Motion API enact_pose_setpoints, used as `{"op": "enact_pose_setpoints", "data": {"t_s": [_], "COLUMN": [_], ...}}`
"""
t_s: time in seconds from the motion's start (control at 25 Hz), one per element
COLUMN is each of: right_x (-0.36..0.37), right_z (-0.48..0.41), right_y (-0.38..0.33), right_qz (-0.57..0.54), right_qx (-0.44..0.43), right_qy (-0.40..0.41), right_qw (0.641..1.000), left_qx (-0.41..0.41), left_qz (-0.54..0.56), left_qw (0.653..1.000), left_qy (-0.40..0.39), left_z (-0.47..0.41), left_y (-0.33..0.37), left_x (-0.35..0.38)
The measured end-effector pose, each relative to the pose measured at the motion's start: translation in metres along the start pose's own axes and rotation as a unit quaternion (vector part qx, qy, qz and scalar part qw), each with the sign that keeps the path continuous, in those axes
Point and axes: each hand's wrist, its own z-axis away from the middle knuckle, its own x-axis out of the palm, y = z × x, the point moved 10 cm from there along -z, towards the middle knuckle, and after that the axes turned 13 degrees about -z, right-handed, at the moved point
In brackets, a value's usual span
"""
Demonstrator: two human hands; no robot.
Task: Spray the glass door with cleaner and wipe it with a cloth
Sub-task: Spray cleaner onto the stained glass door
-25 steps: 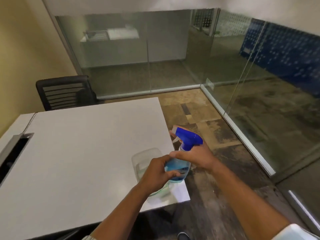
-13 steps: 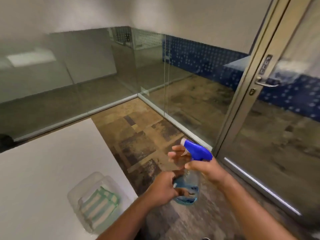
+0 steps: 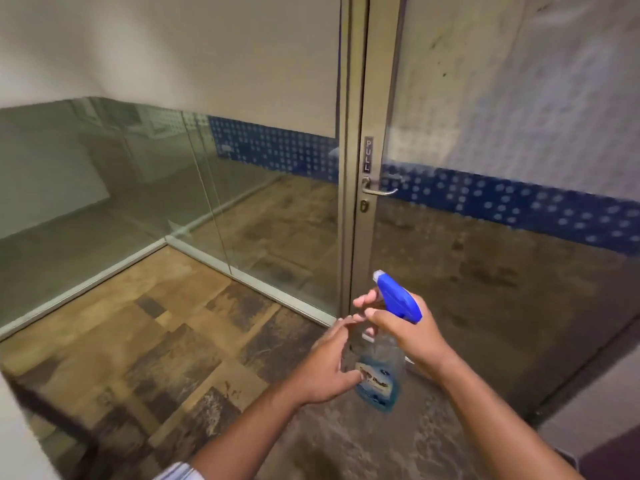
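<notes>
A clear spray bottle [image 3: 379,375] with blue liquid and a blue trigger head hangs in front of me, its nozzle aimed up and left at the door frame. My right hand [image 3: 410,332] grips its neck, fingers at the trigger. My left hand [image 3: 329,365] is beside the bottle's body with fingers spread, fingertips just touching the label. The glass door [image 3: 502,220] fills the right, with a metal frame, a lever handle [image 3: 379,190] and a PULL sign. No cloth is in view.
Glass partition walls [image 3: 138,188] run along the left and meet the door frame. A patterned brown carpet floor [image 3: 156,341] lies below. The white table's corner [image 3: 20,441] shows at the bottom left edge.
My view swung right from the table to the door, and the cloth's tub left the frame. The bottle rose with my right hand. My left hand loosened from the bottle's body and opened.
</notes>
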Motion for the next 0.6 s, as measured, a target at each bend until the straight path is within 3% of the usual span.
{"op": "enact_pose_setpoints", "data": {"t_s": [0.16, 0.36, 0.6], "right_x": [-0.086, -0.149, -0.188], "right_z": [-0.031, -0.062, -0.112], "right_y": [-0.043, -0.088, -0.14], "right_qz": [0.044, 0.106, 0.143], "right_qx": [-0.05, -0.119, -0.18], "right_qy": [0.081, 0.159, 0.223], "right_qw": [0.994, 0.974, 0.947], "left_qx": [0.023, 0.104, 0.162], "left_qz": [-0.156, -0.268, -0.349], "left_qw": [0.985, 0.924, 0.864], "left_qy": [0.076, 0.253, 0.324], "left_z": [-0.103, -0.205, -0.323], "left_y": [0.024, 0.088, 0.15], "left_x": [-0.016, -0.063, -0.106]}}
